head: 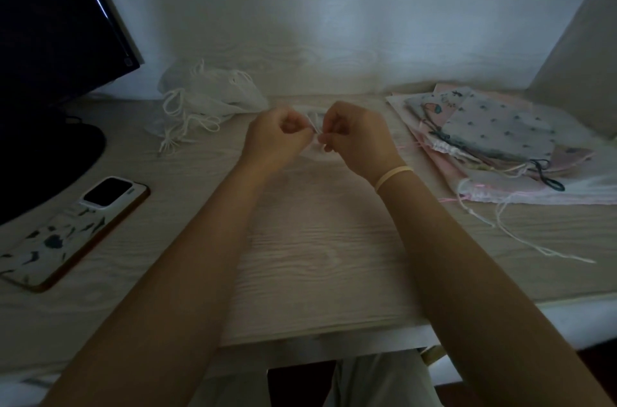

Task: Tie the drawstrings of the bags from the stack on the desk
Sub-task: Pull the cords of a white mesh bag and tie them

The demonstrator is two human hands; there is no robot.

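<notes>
Your fingers (320,139) are curled in tight on both hands, pinching the thin white drawstring (313,125) between them. Your left hand (277,136) and your right hand (355,139) sit almost touching, just above the pale wood-grain worktop (317,256), a little past its middle toward 12 o'clock. The cord runs across the narrow gap between the two pinches. The bag it belongs to is a sheer, nearly see-through white pouch (314,153) lying flat under and just behind your hands; its outline is too faint to trace fully. A pale elastic band (394,177) circles your right wrist.

At about 10 o'clock from your hands lies a loose heap of white mesh drawstring bags (207,99), their cords looped and knotted, against the white wall. At about 3 o'clock sits the stack of flat patterned fabric bags (500,139), pink and grey with small dark prints, with pink, white and dark cords trailing off its near edge onto the worktop.

At 9 o'clock stands a dark computer monitor (56,22) on its black base, and at 8 o'clock a smartphone in a white leaf-printed case (73,233) lies face down.
</notes>
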